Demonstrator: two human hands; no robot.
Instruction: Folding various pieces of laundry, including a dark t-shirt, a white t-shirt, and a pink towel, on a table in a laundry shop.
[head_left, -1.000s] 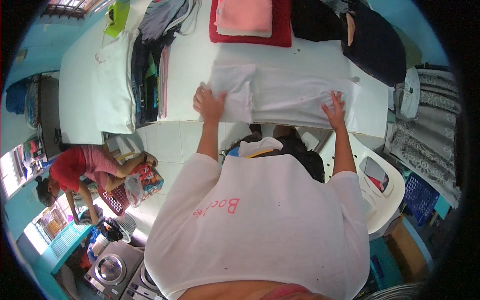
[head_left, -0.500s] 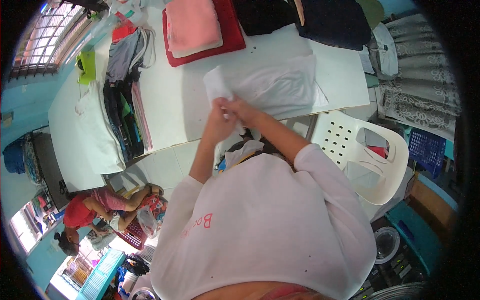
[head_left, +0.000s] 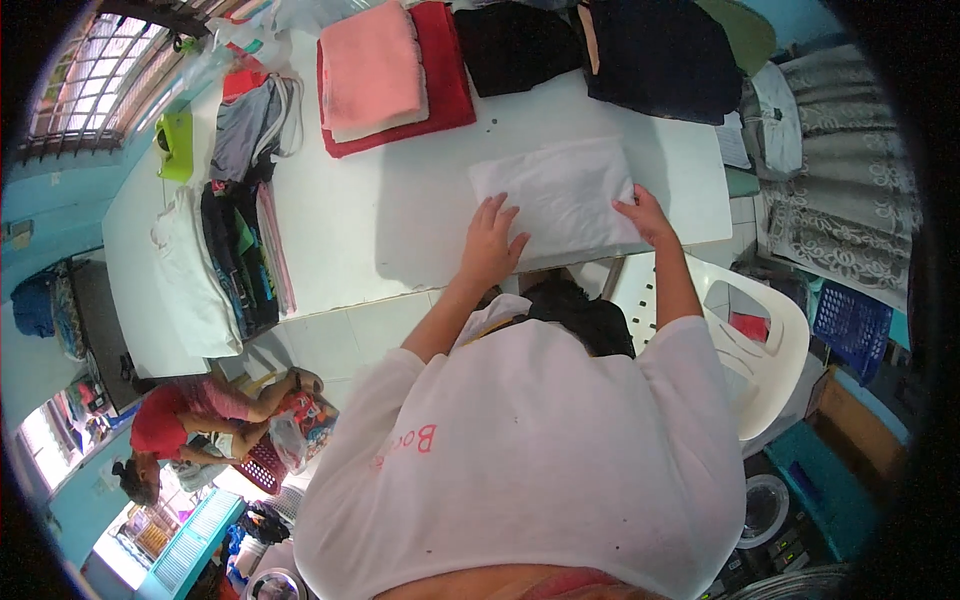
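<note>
A folded white cloth (head_left: 565, 195) lies as a flat, slightly creased rectangle near the front edge of the white table (head_left: 420, 215). My left hand (head_left: 490, 245) rests at its left edge, open with the fingers spread and the fingertips on the fabric. At the opposite edge my right hand (head_left: 650, 217) has the cloth's side between thumb and curled fingers. Whether the piece is a garment cannot be made out.
Pink folded towels (head_left: 372, 65) lie on a red one (head_left: 450, 90). Black (head_left: 520, 50) and dark navy (head_left: 655, 60) folded clothes lie beyond. Stacked clothes (head_left: 240, 240) are at left. A white plastic chair (head_left: 775, 340) stands at right. A person in red (head_left: 160, 420) bends at lower left.
My hands, close together on a bunched end of the cloth before, have moved apart to its two sides. The raised left end now lies folded over, making a smaller flat rectangle.
</note>
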